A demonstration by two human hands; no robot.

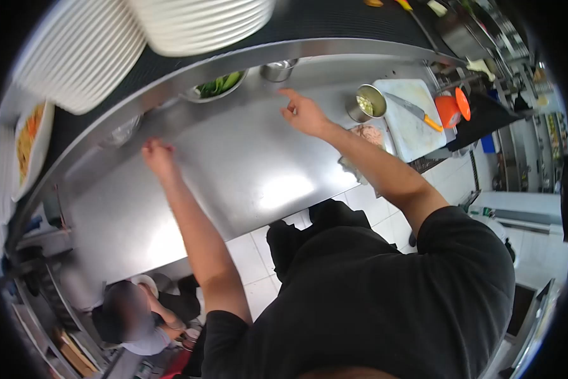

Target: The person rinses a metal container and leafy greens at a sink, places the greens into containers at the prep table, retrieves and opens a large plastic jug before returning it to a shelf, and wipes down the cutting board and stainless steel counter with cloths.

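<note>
Over the steel counter, my left hand is held out with its fingers bent and nothing visible in them; a clear container lies just beyond it. My right hand is empty, index finger pointing forward and the other fingers partly curled. Nearest to it stand a small metal bowl and a metal pot with pale chopped pieces. A bowl of green leaves sits between the two hands, at the back under the shelf.
At the right, a white cutting board bears a knife with an orange handle, beside an orange container. Stacked white plates and a dish of food stand on the upper shelf. Another person is at lower left.
</note>
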